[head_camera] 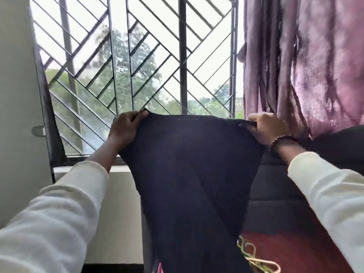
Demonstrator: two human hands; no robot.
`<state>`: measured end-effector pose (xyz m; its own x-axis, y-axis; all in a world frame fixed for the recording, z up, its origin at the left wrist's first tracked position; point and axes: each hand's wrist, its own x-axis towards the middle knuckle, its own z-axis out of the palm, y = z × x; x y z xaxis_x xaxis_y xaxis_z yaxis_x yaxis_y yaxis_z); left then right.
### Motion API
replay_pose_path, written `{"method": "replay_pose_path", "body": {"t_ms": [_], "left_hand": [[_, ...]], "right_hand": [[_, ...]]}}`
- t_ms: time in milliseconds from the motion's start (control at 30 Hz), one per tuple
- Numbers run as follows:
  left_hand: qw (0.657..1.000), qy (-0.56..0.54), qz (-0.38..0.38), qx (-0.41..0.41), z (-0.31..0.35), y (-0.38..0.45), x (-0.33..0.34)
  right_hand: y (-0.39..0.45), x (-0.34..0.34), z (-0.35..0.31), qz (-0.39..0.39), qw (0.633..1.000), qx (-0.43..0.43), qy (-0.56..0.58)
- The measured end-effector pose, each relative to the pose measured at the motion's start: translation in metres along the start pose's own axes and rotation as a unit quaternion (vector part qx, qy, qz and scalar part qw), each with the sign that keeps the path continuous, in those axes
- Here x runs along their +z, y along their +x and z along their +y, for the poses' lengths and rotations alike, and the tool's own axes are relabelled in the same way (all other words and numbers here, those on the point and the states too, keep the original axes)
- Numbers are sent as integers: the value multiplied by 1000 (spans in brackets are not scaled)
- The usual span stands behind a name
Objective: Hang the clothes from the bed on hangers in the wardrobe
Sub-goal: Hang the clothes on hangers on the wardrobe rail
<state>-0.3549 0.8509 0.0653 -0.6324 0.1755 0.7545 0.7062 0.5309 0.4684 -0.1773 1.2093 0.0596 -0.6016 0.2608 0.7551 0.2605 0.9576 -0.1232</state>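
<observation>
I hold a dark navy garment point(191, 174) up in front of the window, stretched by its top edge. My left hand point(126, 128) pinches the left corner of that edge. My right hand point(266, 128), with a beaded bracelet on the wrist, grips the right corner. The cloth hangs down between my white sleeves and hides what lies below it. At the lower right the bed point(279, 213) shows a dark quilted cover and a red patch. No hanger and no wardrobe are in view.
A barred window point(157, 66) fills the wall ahead, with a sill point(82, 168) below it. A mauve curtain point(307, 62) hangs at the right. A pale wall panel point(15, 95) stands at the left. Thin coloured cords point(256, 259) lie on the bed.
</observation>
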Motion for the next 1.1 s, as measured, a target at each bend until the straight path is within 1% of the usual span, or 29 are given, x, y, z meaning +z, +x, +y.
{"method": "replay_pose_path", "body": {"t_ms": [33,67,133,167,200,267,333,400,433,500,567,633,700,733,800,833,900,933,967,1000,1100], "left_hand": [[998,48,-45,23,4,2,2],[990,87,-98,43,4,2,4],[973,128,-184,57,-5,-12,14],[966,133,-216,55,-14,-23,20],[960,132,-240,53,-23,-35,24],[962,80,-257,45,-41,-57,35],[971,11,-239,24,-55,-72,44],[974,-38,-222,-4,-58,-87,49],[970,-52,-237,-15,-62,-98,54],[957,-45,-286,-29,-73,-125,72],[940,-35,-333,-60,-85,-157,91],[923,-43,-371,-94,-98,-198,116],[908,-27,-404,-103,-111,-240,140],[899,-19,-423,-107,-120,-267,156],[890,-13,-441,-115,-133,-302,179],[884,-16,-452,-119,-138,-321,191],[878,-29,-462,-120,-145,-349,207],[875,-37,-466,-128,-151,-361,220],[873,-46,-465,-142,-154,-371,229],[871,-57,-460,-162,-159,-381,240],[869,-93,-424,-239,-170,-404,269]], "right_hand": [[9,-4,3,-6,1000,13,4],[15,-5,6,-39,999,25,11],[9,6,14,-158,987,20,-6],[-3,17,20,-212,977,22,-13],[-18,29,27,-249,968,24,-13],[-45,53,41,-292,956,28,10],[-68,65,48,-304,948,33,85],[-87,72,50,-322,936,50,129],[-99,79,49,-359,924,55,118],[-124,96,50,-428,899,57,77],[-153,116,48,-461,884,66,49],[-187,138,47,-477,872,102,28],[-226,160,48,-503,853,137,19],[-253,175,52,-527,834,159,14],[-290,200,59,-562,811,163,7],[-310,215,64,-586,793,164,3],[-336,234,69,-613,773,166,-8],[-345,247,73,-614,769,179,-6],[-350,257,76,-604,774,192,3],[-353,271,80,-587,783,205,13],[-355,311,86,-487,840,237,40]]}}
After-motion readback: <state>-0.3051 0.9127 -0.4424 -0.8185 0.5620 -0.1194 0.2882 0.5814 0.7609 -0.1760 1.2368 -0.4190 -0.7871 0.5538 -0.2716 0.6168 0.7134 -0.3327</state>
